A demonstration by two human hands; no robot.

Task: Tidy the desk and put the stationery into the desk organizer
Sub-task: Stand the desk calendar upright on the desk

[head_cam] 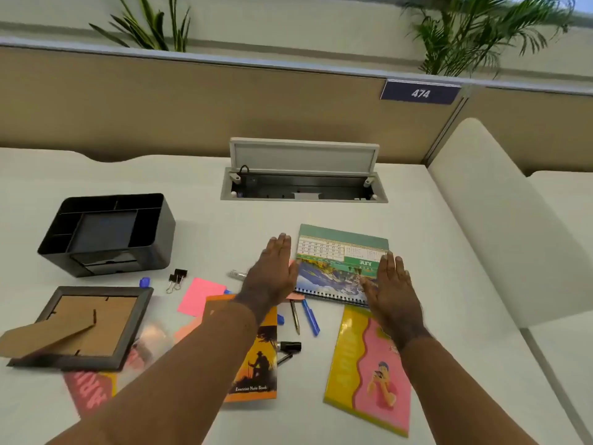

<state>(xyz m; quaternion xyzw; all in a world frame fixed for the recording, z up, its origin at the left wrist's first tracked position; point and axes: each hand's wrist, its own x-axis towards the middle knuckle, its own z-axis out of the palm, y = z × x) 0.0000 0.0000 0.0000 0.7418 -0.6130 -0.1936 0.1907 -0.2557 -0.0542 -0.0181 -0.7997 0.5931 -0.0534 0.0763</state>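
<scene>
Both hands flat and unclenched, left hand (276, 271) and right hand (390, 284) flank the spiral-bound calendar (337, 268); black desk organizer (109, 232) sits well left, nearer the left hand.

My left hand (274, 271) and right hand (390, 285) are flat and open, one at each side of the desk calendar (337, 268) lying on the tabletop (417, 239). The black desk organizer (109, 234) stands well apart to my left; a blue pen (310, 317) and pencil (295, 316) lie between my forearms.
</scene>
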